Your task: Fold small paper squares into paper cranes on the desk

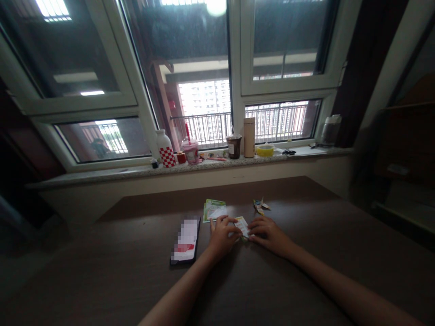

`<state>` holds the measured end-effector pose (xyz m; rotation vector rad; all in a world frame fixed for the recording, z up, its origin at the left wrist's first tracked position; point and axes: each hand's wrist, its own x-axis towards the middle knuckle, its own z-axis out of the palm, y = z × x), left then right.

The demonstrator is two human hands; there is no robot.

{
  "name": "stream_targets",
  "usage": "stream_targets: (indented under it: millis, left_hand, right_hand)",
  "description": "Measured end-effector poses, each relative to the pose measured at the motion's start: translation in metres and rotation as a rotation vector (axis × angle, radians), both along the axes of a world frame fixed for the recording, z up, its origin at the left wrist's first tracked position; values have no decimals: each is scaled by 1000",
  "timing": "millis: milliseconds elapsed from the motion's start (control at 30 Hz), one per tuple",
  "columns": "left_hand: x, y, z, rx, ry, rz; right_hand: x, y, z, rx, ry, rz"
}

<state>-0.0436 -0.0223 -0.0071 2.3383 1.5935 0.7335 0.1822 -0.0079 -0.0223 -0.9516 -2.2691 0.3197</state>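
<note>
A small printed piece of paper (pixel 241 226), white with yellow and green at its edges, lies low over the table between both hands. My left hand (pixel 222 235) has curled fingers on its left side, the thumb near the lower edge. At the right edge, the fingers of my right hand (pixel 270 236) are bent and pressed against it. Just beyond my left fingertips is a stack of green-and-white printed sheets (pixel 215 210). A folded paper shape (pixel 261 205) with pointed ends stands past my right hand.
A phone (pixel 186 240) with a blurred screen lies left of my left hand on the brown table (pixel 136 290). On the windowsill (pixel 136 174) stand a red-checked white bottle (pixel 166 149), a pink drink cup (pixel 190 150), a dark cup (pixel 234 147), a beige flask (pixel 249 138) and yellow tape (pixel 265 151).
</note>
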Motion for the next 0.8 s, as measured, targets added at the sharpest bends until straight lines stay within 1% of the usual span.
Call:
stream_targets:
  millis: [133, 300, 400, 600, 800]
  left_hand:
    - [1, 0, -1, 24, -8, -4]
    - [3, -1, 3, 37, 5, 6]
    - [4, -2, 4, 28, 35, 48]
    - [7, -2, 2, -29, 113, 178]
    - [8, -3, 4, -35, 130, 187]
  right_hand:
    - [-6, -2, 1, 18, -7, -38]
    - [-10, -2, 1, 55, 2, -60]
    - [-10, -3, 0, 31, 25, -78]
    - [-9, -3, -2, -6, 47, -178]
    - [-8, -3, -1, -28, 91, -293]
